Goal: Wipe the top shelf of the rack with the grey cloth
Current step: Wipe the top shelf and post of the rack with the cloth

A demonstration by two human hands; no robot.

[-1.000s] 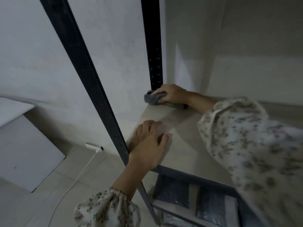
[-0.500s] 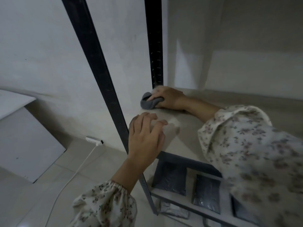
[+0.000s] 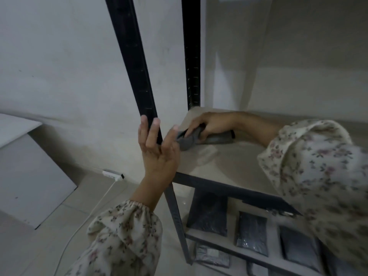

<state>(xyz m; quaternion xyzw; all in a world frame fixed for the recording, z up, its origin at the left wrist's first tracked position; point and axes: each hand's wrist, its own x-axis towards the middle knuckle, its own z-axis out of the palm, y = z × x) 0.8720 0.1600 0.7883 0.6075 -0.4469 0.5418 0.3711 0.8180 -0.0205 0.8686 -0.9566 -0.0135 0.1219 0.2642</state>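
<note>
Grey cloth (image 3: 189,140) — right hand (image 3: 211,124) (gripped)

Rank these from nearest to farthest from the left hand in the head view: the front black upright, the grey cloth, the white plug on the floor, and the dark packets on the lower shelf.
1. Front black upright: the left hand has its fingers against it.
2. Grey cloth: just right of the hand, on the top shelf, held by the right hand.
3. White plug: on the floor, lower left.
4. Dark packets: on the lower shelf, below right.

Left hand (image 3: 157,154) raised, fingers spread; right hand (image 3: 211,124) clenched.
</note>
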